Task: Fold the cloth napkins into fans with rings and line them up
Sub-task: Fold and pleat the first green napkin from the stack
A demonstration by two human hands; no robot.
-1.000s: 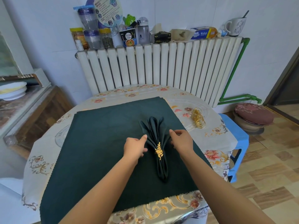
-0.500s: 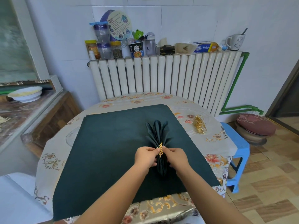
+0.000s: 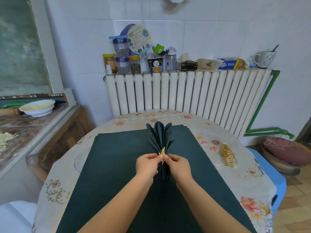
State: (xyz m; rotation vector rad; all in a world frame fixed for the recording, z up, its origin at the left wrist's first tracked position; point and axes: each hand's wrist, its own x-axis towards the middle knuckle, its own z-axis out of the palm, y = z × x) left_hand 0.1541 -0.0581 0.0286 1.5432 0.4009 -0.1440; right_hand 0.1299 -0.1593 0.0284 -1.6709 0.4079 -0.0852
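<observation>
The round table with its flowered cover fills the room before me, set against the white radiator. Across it lies the stack of flat dark-green napkins, and on that stack sits one folded fan napkin, its pleats spreading away from me toward the radiator. Since a second ago the fan has come to the stack's far edge, and my hands have closed in from its sides onto its waist.

My left hand and right hand flank the narrow waist, fingers curled, each pinching the cloth beside the one gold leaf ring, which sits between my fingertips. The fan's head opens beyond my grip; its short tail hangs back between my wrists.

I count one finished fan and one ring on it. To my right, well apart, a heap of spare gold rings rests on the table cover; I cannot count them.
</observation>
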